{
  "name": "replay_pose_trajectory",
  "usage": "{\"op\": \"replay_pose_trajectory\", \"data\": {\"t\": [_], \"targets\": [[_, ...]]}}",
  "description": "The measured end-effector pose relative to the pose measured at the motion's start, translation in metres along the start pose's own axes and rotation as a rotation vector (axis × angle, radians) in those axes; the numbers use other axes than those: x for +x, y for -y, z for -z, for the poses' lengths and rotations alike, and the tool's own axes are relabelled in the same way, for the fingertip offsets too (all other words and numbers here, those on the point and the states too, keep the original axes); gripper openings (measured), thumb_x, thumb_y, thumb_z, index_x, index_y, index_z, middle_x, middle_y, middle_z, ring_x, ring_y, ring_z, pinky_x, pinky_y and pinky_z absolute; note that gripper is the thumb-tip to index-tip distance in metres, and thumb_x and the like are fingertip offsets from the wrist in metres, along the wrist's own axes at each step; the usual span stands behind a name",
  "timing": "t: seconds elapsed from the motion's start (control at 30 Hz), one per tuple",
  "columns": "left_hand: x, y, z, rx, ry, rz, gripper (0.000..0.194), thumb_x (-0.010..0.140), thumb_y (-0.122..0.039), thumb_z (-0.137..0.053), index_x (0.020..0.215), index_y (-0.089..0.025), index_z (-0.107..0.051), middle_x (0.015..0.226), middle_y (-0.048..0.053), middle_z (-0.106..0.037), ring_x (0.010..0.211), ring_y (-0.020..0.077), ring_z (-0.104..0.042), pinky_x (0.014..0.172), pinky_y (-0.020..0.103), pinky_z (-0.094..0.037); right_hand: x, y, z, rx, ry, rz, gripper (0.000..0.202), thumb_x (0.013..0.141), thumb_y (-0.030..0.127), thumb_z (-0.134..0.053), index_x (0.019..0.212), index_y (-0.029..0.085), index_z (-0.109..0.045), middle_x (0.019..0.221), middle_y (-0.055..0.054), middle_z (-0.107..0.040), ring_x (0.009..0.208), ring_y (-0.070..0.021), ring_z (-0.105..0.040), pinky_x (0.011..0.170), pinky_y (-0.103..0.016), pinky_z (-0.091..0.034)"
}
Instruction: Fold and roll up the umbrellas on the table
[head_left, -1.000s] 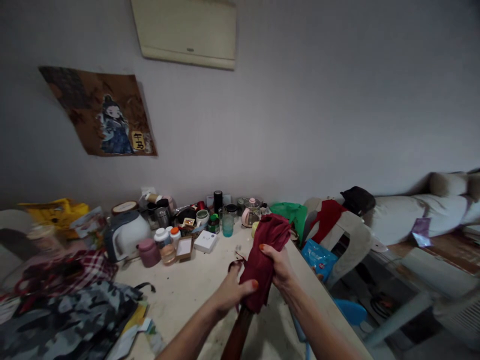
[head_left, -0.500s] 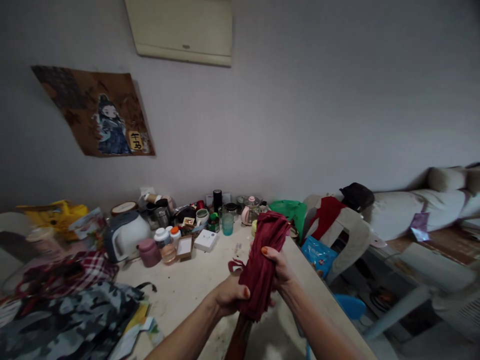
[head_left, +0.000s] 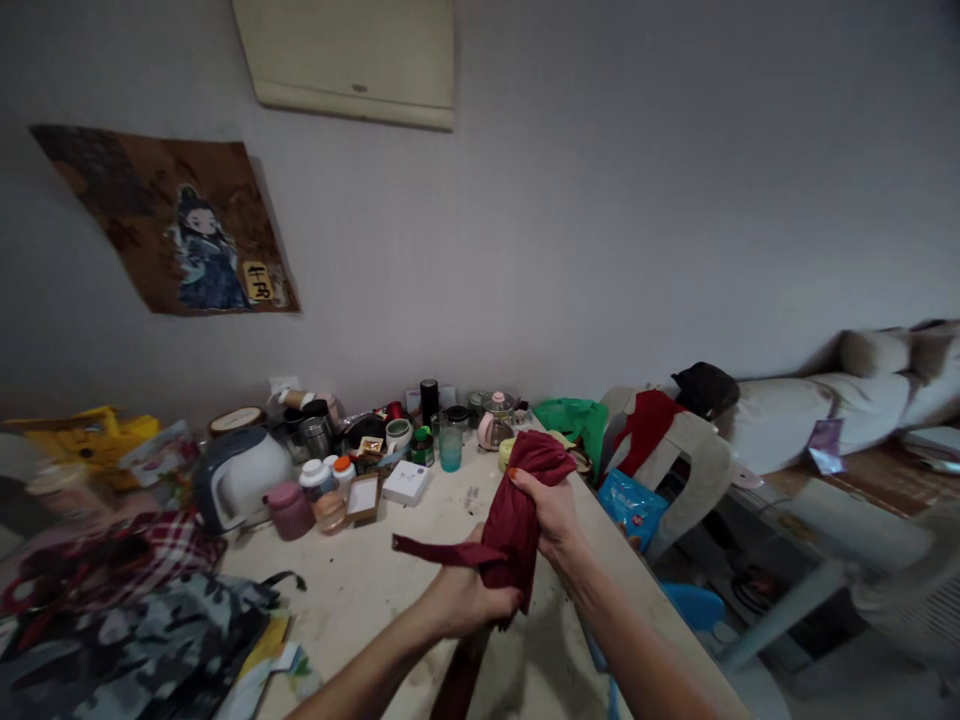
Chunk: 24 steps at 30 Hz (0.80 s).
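A folded dark red umbrella (head_left: 517, 500) is held over the right part of the table (head_left: 375, 580), its canopy bunched and pointing away from me. My right hand (head_left: 551, 510) grips the canopy around its middle. My left hand (head_left: 469, 600) is closed around the lower end of the canopy, near the brown handle (head_left: 450, 680). The red closing strap (head_left: 431, 549) sticks out to the left from between my hands.
Bottles, cups, a white kettle (head_left: 240, 475), a blue cup (head_left: 450, 448) and a white box (head_left: 405, 482) crowd the table's far side. Camouflage and plaid cloth (head_left: 135, 610) lie at left. A chair with clothes (head_left: 675, 450) and a sofa (head_left: 825, 400) stand at right.
The strap, which hung loose by my left hand, now stretches out straight to the left. Both hands have shifted slightly on the canopy, and the view has drifted right.
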<state>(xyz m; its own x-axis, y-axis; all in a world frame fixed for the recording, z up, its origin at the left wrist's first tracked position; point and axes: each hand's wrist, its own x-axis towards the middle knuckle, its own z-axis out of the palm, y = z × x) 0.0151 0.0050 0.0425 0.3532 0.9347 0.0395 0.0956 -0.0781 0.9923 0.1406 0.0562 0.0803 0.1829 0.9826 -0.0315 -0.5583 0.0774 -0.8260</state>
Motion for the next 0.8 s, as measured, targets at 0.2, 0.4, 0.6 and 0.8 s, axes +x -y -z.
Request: {"op": "replay_pose_trajectory", "data": {"t": [0.2,0.4,0.6,0.8], "targets": [[0.002,0.023,0.016,-0.604,0.404,0.049,0.071,0.050,-0.032,-0.086,0.113,-0.012,-0.061,0.090,0.010,-0.068,0.077,0.0219,-0.063,0.068,0.032,-0.049,-0.011,-0.003,-0.002,-0.044,0.127,-0.015,0.050,0.045,0.024,-0.086,0.088,0.018,-0.061,0.077,0.000,-0.067,0.065,-0.0167,-0.060,0.064,-0.032,-0.052],[-0.008,0.058,-0.001,-0.732,0.203,0.216,0.068,0.038,-0.033,-0.092,0.097,-0.014,-0.066,0.078,0.005,-0.065,0.066,0.0152,-0.060,0.063,0.028,-0.048,-0.010,-0.004,0.000,-0.102,0.175,-0.049,0.053,0.046,0.027,-0.086,0.091,0.017,-0.061,0.079,-0.002,-0.067,0.069,-0.0177,-0.061,0.069,-0.032,-0.053],[-0.008,0.030,-0.025,-0.210,-0.115,0.205,0.037,0.053,-0.030,-0.083,0.076,-0.014,-0.059,0.059,0.000,-0.057,0.052,0.0125,-0.051,0.050,0.026,-0.041,0.009,0.011,-0.006,-0.379,-0.007,0.209,0.070,0.047,0.023,-0.082,0.111,0.018,-0.052,0.089,-0.001,-0.065,0.077,-0.0179,-0.060,0.072,-0.030,-0.050],[-0.006,0.016,-0.003,-0.292,0.156,0.119,0.042,0.048,-0.026,-0.082,0.083,-0.012,-0.063,0.068,0.001,-0.061,0.058,0.0135,-0.055,0.053,0.024,-0.042,0.008,0.025,-0.011,-0.283,0.101,0.178,0.050,0.050,0.020,-0.074,0.096,0.019,-0.054,0.078,0.001,-0.063,0.067,-0.0154,-0.056,0.062,-0.027,-0.047]]}}
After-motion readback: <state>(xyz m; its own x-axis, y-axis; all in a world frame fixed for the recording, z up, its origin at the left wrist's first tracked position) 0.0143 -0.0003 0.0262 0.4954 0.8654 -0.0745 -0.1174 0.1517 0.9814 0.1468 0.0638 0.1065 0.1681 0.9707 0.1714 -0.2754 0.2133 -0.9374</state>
